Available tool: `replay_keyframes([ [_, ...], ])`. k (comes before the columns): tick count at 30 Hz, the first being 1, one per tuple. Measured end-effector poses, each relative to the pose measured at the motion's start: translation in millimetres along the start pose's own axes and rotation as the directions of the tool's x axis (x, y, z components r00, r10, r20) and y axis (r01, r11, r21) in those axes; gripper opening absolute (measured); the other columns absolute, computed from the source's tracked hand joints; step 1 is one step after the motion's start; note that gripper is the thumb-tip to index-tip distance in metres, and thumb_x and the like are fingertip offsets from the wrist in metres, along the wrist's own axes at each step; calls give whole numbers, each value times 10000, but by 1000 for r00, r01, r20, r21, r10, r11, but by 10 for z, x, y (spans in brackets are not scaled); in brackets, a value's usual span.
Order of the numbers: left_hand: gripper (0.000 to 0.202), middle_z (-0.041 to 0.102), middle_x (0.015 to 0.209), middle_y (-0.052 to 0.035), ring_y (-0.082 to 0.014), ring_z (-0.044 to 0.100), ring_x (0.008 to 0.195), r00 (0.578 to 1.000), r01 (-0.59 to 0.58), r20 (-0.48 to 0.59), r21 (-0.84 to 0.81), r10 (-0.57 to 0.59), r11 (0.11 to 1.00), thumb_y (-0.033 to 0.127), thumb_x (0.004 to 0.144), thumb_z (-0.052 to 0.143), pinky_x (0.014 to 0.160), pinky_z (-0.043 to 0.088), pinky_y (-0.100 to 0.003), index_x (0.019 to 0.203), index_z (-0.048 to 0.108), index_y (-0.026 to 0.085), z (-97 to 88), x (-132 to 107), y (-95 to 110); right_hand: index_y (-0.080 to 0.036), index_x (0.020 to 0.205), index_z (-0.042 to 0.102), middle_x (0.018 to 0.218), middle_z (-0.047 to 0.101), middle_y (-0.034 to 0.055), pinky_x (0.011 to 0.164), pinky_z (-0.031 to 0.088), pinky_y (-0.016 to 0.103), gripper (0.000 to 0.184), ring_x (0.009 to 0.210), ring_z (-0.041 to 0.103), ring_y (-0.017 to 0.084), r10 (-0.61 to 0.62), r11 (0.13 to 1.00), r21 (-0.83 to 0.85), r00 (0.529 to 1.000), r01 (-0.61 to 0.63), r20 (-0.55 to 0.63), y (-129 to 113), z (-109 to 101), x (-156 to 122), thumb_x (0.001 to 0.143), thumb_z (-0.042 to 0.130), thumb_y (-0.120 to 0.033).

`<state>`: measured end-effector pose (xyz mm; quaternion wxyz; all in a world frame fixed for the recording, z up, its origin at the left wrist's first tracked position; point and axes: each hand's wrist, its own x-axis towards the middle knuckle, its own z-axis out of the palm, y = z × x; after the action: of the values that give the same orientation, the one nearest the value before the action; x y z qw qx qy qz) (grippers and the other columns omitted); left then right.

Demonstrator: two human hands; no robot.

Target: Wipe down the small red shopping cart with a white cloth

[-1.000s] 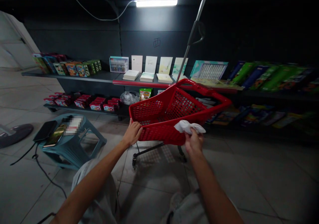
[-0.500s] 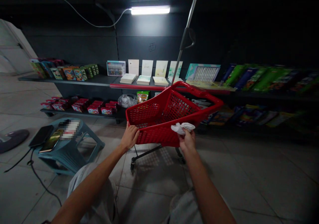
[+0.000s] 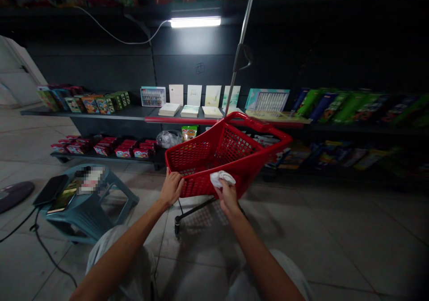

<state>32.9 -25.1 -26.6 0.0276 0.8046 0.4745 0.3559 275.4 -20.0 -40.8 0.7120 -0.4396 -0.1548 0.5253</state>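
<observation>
A small red plastic shopping cart (image 3: 197,153) on a dark wheeled frame stands in front of me, its handle toward the right. My left hand (image 3: 171,187) grips the cart's near left corner, with the fingers over the rim. Bunched in my right hand (image 3: 227,196) is a white cloth (image 3: 221,178), held against the upper part of the cart's near side. The fingertips of that hand are partly hidden by the cloth.
Behind the cart runs a dark shelf (image 3: 127,112) with books (image 3: 190,110), boxes and packets. A blue-grey stool (image 3: 83,211) at the left carries a phone and other items, with a cable hanging down. A metal pole (image 3: 247,15) rises behind the cart.
My right hand has moved left along the cart's near side with the cloth. My left hand keeps its hold on the corner. The view has shifted slightly.
</observation>
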Motion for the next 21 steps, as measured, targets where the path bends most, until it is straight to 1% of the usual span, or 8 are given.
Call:
replay_keyframes([
  [2, 316, 655, 998, -47, -220, 578, 1062, 1000, 9, 0, 3, -9, 1000, 342, 1071, 333, 1282, 182, -599, 949, 601, 227, 3, 3, 5, -252, 984, 670, 987, 740, -32, 771, 629, 305, 397, 974, 707, 186, 58, 998, 6, 998, -58, 19, 45, 18, -63, 604, 784, -256],
  [5, 318, 649, 981, -43, -219, 578, 1048, 1000, 12, -2, 9, -12, 1000, 345, 1071, 331, 1283, 184, -594, 943, 597, 228, 1, 4, 9, -252, 979, 682, 993, 739, -33, 784, 636, 312, 402, 983, 703, 184, 95, 995, 6, 995, -95, 41, 90, 44, -124, 590, 785, -240],
  [11, 304, 655, 967, -33, -205, 583, 1029, 1000, -17, -5, 52, 18, 998, 326, 1073, 324, 1298, 164, -594, 946, 583, 230, -4, 0, 16, -245, 965, 682, 997, 741, -28, 808, 636, 310, 387, 989, 706, 176, 75, 997, -18, 996, -75, 52, 188, 73, -176, 592, 783, -251],
  [13, 302, 654, 953, -26, -200, 588, 1024, 1000, -22, -12, 74, 23, 997, 322, 1073, 320, 1299, 184, -583, 937, 574, 235, 4, -1, 11, -239, 955, 680, 976, 743, -24, 797, 638, 315, 385, 978, 710, 183, 70, 997, -19, 996, -69, 49, 190, 73, -145, 587, 790, -265],
  [15, 302, 652, 942, -22, -197, 594, 1015, 999, -21, -23, 86, 23, 996, 322, 1074, 320, 1301, 199, -570, 922, 568, 241, 12, -3, 2, -237, 960, 671, 956, 741, -25, 772, 641, 321, 411, 954, 716, 191, 53, 999, -13, 998, -53, 26, 123, 57, -48, 569, 792, -269],
  [18, 292, 651, 941, -20, -195, 601, 1012, 999, -28, -26, 84, 30, 996, 316, 1072, 329, 1303, 204, -564, 928, 572, 245, 9, -7, -7, -241, 983, 645, 963, 733, -29, 737, 643, 334, 451, 904, 722, 192, -63, 998, -2, 994, 63, -89, -147, -37, 227, 558, 788, -286],
  [20, 277, 651, 948, -19, -194, 602, 1018, 999, -38, -13, 77, 39, 996, 305, 1070, 338, 1303, 206, -562, 951, 580, 243, -3, -11, -5, -246, 996, 642, 996, 735, -14, 741, 641, 342, 432, 901, 727, 192, -235, 972, -47, 958, 230, -163, -391, -148, 444, 593, 778, -320],
  [21, 271, 651, 951, -19, -193, 602, 1021, 999, -41, -8, 73, 42, 996, 300, 1069, 342, 1303, 208, -560, 960, 583, 242, -10, -13, -1, -247, 984, 645, 1005, 736, -3, 749, 641, 356, 398, 901, 730, 199, -326, 944, -103, 931, 312, -167, -505, -208, 541, 615, 765, -330],
])
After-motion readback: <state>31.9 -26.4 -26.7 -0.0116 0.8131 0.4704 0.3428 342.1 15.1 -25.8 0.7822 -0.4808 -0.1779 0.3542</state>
